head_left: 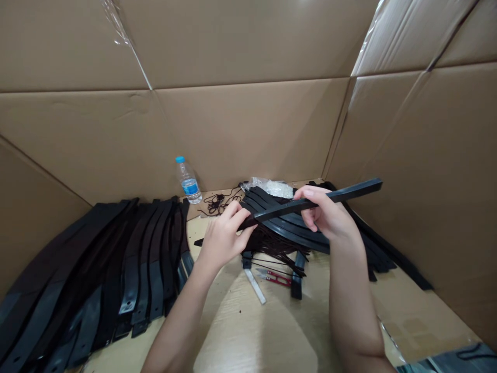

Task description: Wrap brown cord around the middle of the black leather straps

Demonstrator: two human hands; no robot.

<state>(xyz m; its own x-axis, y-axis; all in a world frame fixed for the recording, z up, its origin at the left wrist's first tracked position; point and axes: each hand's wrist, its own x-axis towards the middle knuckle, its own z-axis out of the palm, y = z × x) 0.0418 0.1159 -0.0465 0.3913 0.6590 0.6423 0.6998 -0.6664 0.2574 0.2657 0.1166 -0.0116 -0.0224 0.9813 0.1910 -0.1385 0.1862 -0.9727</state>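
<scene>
Beyond the red snips (278, 280): black strip (279, 210) held up, slanting; left hand (225, 235) pinching its left part, right hand (326, 215) gripping farther along. Behind snips, dark strip pile (297, 229); just left, white bar (254, 287); well left, strip stack (131, 280); back-left, water bottle (189, 181).

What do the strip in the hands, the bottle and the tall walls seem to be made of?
The strip: perhaps leather or plastic; smooth, black, faintly shiny. The bottle: likely plastic; transparent, glossy, blue-capped. The walls: apparently cardboard; matte, brown, creased in straight folds.
</scene>
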